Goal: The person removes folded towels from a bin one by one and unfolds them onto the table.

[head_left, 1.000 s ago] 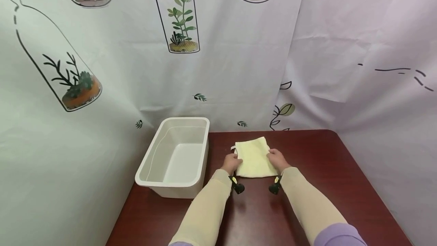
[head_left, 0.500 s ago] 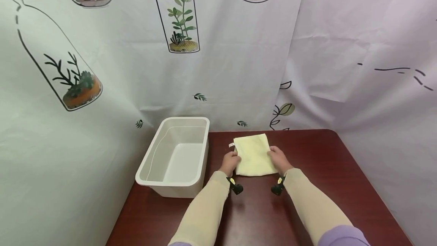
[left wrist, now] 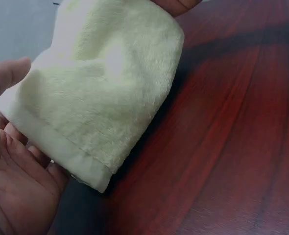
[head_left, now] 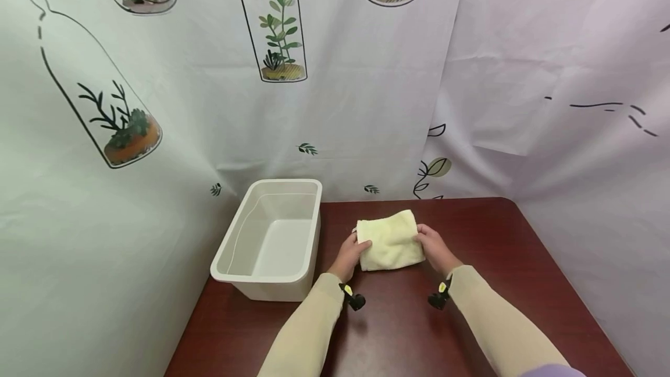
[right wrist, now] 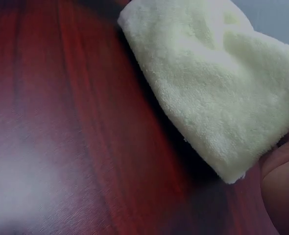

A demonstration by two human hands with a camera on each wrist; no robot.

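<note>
A folded pale yellow towel [head_left: 391, 241] hangs between my hands, with a soft crease across its middle. My left hand [head_left: 349, 255] holds its left side, the thumb on top and the fingers [left wrist: 19, 134] underneath. At the opposite side my right hand [head_left: 437, 250] grips the edge, its fingers mostly hidden behind the cloth. In the right wrist view only part of that palm shows, under the towel's corner [right wrist: 228, 169]. A bit of the white tag peeks out by the left fingers.
To the left stands a deep white plastic basin [head_left: 266, 280] with nothing in it. The dark red wooden table [head_left: 484, 231] meets a printed cloth backdrop [head_left: 361, 127] at the rear and both sides. A small black device hangs at each wrist.
The towel has gone from lying flat to creased and sagging in the middle. Both forearms have swung outward, the left hand reaches further under its edge, and the white tag is mostly covered.
</note>
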